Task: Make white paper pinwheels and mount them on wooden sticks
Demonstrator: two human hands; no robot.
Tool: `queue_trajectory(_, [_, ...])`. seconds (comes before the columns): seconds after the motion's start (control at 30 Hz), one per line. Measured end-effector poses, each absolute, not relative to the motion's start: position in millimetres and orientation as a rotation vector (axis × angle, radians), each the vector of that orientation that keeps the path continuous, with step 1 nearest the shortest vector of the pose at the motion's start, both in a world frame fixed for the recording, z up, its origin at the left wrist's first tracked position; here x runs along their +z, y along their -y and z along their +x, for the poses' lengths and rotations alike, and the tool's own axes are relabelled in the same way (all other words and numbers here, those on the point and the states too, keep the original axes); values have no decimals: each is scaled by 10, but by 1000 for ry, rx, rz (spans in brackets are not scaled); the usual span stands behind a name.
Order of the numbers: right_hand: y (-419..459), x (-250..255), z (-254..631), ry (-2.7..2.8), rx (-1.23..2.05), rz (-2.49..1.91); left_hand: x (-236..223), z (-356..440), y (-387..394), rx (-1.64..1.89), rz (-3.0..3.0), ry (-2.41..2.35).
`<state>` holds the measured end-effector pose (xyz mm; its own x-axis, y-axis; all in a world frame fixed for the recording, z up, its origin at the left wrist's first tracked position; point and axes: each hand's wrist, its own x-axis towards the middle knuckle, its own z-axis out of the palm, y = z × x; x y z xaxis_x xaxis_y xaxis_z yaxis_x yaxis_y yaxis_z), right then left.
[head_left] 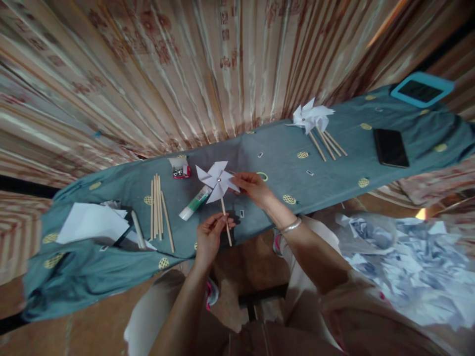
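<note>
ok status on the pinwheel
Left grip pinching wooden stick. Right grip at edge of white pinwheel. Glue stick lying close by.

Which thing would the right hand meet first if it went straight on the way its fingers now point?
Probably the white paper pinwheel, which lies right in front of the right hand; whether they already touch is unclear.

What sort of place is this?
Possibly a room at home used for crafts: a patterned curtain hangs behind a narrow, cloth-covered table, with a paper pinwheel held over it.
</note>
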<state>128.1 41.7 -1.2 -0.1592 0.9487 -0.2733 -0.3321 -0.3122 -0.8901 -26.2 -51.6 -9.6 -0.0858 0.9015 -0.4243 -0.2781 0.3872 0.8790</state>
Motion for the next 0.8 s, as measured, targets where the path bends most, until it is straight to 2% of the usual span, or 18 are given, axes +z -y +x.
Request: queue_trajectory(0.8, [-284,-3,1206,1134,1714,-1055,-115,-224,461,1145,655,-1316])
